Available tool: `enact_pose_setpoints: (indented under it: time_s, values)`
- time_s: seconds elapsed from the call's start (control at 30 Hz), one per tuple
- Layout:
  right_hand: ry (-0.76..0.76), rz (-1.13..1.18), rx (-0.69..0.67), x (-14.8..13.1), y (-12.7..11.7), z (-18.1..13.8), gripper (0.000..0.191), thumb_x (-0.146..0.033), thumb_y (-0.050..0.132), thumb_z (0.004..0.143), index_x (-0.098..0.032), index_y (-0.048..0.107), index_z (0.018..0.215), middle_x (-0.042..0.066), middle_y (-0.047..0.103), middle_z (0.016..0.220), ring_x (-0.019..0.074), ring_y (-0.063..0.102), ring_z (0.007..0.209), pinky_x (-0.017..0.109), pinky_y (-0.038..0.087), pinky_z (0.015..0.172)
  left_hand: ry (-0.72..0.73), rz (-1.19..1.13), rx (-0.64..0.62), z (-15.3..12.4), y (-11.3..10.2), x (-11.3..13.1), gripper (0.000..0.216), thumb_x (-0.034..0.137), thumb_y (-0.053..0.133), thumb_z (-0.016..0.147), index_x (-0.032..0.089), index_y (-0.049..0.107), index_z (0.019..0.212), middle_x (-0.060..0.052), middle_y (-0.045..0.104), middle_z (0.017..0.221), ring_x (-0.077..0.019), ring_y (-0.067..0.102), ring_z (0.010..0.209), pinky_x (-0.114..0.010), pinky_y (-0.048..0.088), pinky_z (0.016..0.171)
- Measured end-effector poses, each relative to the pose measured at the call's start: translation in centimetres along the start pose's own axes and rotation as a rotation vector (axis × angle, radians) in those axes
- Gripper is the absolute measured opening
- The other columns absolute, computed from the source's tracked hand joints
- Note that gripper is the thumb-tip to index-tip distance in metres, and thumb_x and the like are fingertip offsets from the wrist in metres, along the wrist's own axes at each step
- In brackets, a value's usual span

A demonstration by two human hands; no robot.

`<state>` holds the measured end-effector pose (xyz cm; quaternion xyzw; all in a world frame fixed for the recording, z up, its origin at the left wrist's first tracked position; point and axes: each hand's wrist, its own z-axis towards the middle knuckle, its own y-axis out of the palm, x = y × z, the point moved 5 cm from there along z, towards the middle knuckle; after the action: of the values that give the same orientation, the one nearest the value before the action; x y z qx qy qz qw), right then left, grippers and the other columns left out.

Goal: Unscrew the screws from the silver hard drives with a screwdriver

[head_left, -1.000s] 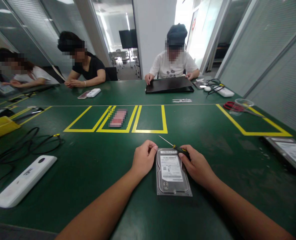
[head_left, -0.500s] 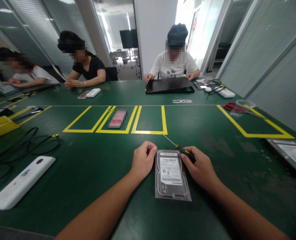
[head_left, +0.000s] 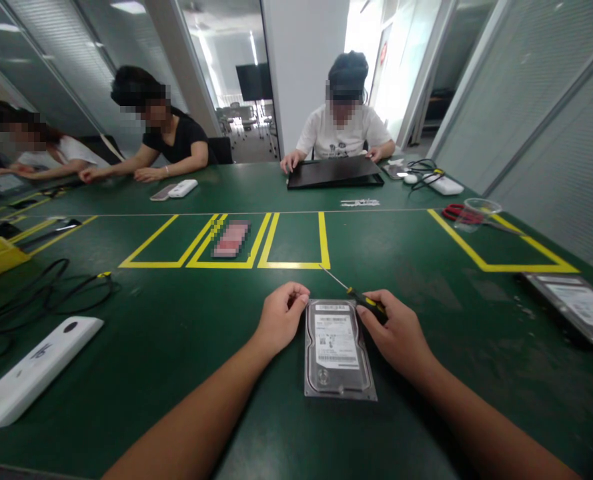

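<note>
A hard drive (head_left: 333, 347) lies flat on the green table in front of me, its white label facing up. My right hand (head_left: 393, 327) is closed around the black and yellow handle of a screwdriver (head_left: 369, 305), beside the drive's upper right corner. The thin shaft points away to the left, its tip near a yellow tape line. My left hand (head_left: 282, 319) rests at the drive's upper left corner, fingers curled and thumb against the index finger. Whatever those fingertips may hold is hidden.
Yellow tape frames (head_left: 293, 265) mark the table, one holding a blurred phone-like object (head_left: 232, 239). A second hard drive (head_left: 573, 307) lies right, near a clear cup (head_left: 479, 213). A white device (head_left: 39, 370) and black cables (head_left: 56, 287) are left. Several people sit opposite.
The view has shifted slightly. Both my hands keep their places by the drive, the screwdriver still held. Across the table, a person in black has stretched one arm out to the left.
</note>
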<state>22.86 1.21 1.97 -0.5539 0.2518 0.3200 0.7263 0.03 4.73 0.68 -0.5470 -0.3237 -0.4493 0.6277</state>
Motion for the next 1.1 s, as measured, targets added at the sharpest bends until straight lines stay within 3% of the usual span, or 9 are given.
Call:
enact_pose_setpoints:
  time_s: [0.4, 1.1]
  values:
    - [0.007, 0.035, -0.007, 0.0, 0.2, -0.2, 0.022, -0.038, 0.053, 0.091, -0.02, 0.062, 0.1, 0.006, 0.067, 0.095, 0.0213, 0.062, 0.086, 0.034, 0.047, 0.077, 0.042, 0.112, -0.077, 0.6, 0.1, -0.4, 0.015, 0.026, 0.058, 0.089, 0.019, 0.071, 0.085, -0.003, 0.069, 0.083, -0.0181, 0.063, 0.077, -0.027, 0.046, 0.069]
    - [-0.004, 0.051, -0.06, -0.1, 0.6, 0.0, 0.024, -0.039, 0.053, 0.091, -0.02, 0.063, 0.102, 0.005, 0.067, 0.096, 0.0205, 0.062, 0.086, 0.034, 0.047, 0.077, 0.171, 0.28, -0.031, 0.1, -0.3, 1.1, 0.018, 0.018, 0.058, 0.091, 0.019, 0.071, 0.078, 0.0, 0.065, 0.077, -0.0151, 0.059, 0.075, -0.027, 0.04, 0.07]
